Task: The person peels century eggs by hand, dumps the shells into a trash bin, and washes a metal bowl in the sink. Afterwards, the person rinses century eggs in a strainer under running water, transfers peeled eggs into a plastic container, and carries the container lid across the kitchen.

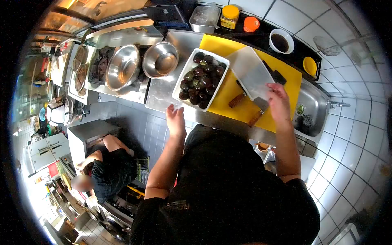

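A white tray (185, 77) full of dark, glossy, egg-shaped pieces (200, 79) rests across the left edge of a yellow cutting board (286, 108). Just below the tray's lower left corner is my left hand (176, 121), empty, with its fingers apart. My right hand (279, 104) pinches the near right corner of a translucent white plastic lid (250, 69), held over the board. Two brown-wrapped handles (237, 101) (256, 118) stick out near the lid's lower edge; what they belong to is mostly hidden. A black object (279, 77) lies partly behind the lid.
Two steel bowls (122, 67) (160, 60) stand left of the tray. Behind the board are a yellow-lidded jar (230, 17), an orange-lidded container (251, 24) and a bowl of dark liquid (281, 41). A sink (312, 106) is at right. Another person (112, 171) crouches at lower left.
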Action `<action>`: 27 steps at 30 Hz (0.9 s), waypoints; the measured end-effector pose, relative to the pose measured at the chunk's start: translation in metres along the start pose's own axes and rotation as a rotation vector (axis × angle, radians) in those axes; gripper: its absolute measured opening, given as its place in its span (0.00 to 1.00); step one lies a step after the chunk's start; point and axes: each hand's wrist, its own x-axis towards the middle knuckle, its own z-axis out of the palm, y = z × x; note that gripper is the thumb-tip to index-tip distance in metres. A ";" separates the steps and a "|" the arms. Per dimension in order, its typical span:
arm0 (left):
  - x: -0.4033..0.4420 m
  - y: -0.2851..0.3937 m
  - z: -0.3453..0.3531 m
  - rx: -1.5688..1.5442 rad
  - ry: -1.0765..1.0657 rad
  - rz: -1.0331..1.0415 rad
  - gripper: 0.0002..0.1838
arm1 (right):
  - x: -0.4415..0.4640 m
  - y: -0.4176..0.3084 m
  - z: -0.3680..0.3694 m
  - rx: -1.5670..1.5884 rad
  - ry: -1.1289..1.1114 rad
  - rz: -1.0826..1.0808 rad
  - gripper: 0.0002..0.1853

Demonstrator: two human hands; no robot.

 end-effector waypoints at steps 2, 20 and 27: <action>-0.022 0.004 0.014 0.214 -0.132 0.310 0.27 | -0.012 0.004 0.023 -0.048 -0.084 0.013 0.13; -0.055 0.000 -0.029 -0.065 -0.116 0.265 0.07 | 0.051 0.083 0.126 -0.410 -0.212 0.296 0.21; -0.075 -0.001 -0.076 -0.068 0.017 0.221 0.06 | 0.073 0.076 0.143 -0.626 -0.215 0.258 0.20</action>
